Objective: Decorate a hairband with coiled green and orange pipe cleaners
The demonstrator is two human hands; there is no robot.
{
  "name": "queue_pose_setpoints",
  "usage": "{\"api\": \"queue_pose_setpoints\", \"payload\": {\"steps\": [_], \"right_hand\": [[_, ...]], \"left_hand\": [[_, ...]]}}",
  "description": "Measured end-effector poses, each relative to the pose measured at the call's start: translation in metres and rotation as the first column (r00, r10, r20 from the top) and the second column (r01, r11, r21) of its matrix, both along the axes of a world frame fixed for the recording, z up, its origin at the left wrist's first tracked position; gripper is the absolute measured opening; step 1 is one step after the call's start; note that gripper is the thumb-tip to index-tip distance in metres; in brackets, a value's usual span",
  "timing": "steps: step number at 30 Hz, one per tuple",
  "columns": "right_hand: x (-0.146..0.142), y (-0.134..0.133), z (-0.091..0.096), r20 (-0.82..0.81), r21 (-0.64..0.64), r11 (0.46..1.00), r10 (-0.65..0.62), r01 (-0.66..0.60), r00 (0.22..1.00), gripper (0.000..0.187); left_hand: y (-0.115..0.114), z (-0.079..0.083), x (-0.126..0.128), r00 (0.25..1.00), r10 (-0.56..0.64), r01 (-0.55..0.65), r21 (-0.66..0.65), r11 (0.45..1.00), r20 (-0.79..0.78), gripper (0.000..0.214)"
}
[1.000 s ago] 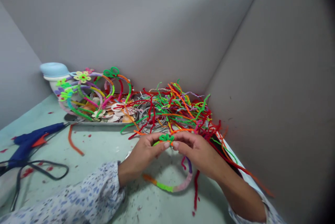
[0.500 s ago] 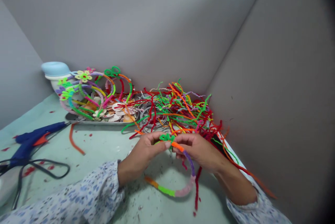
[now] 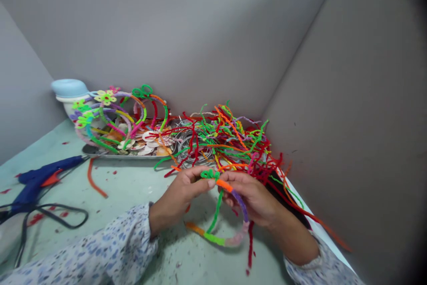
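Meanwhile, both hands pinch a wrapped headband (image 3: 233, 214) just in front of the pipe-cleaner heap (image 3: 230, 142): left hand (image 3: 180, 194) on the green loop (image 3: 210, 174), right hand (image 3: 255, 198) on the band. Winding probably goes best held taut, turns tight.

Fuzzy chenille headband (image 3: 230, 214), shiny metal tray (image 3: 126, 156), matt table (image 3: 133, 187).

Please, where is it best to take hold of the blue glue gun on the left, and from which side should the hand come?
Probably the blue glue gun is best gripped around its thick handle at the near-left end. It lies flat on the green table, nozzle pointing toward the metal tray. Come from above and the left, keeping fingers off the orange trigger and clear of the black cord.
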State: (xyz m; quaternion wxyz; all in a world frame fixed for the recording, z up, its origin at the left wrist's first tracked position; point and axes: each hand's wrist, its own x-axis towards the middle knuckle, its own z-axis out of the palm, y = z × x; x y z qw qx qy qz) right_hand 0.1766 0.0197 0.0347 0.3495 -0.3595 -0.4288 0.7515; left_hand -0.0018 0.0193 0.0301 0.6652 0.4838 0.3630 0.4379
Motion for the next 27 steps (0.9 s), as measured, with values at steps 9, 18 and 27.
{"api": "queue_pose_setpoints", "payload": {"steps": [9,18,27], "right_hand": [[-0.0053,-0.0029,-0.0018,-0.024,-0.002,0.986,-0.166,0.166,0.986,0.002],[-0.0038,-0.0016,0.0017,0.233,0.224,0.966,-0.185,0.133,0.955,0.006],[-0.0066,-0.0022,0.0025,0.430,0.255,0.956,-0.249,0.147,0.868,0.009]], "left_hand": [[0.0000,0.0004,0.0029,0.999,-0.025,0.024,-0.014,1.000,-0.031,0.012],[-0.0005,-0.0023,0.0026,0.992,-0.075,0.070,-0.050,0.996,-0.103,0.017],[0.0005,-0.0070,0.0019,0.987,-0.063,0.060,-0.021,0.998,-0.147,0.020]]}}
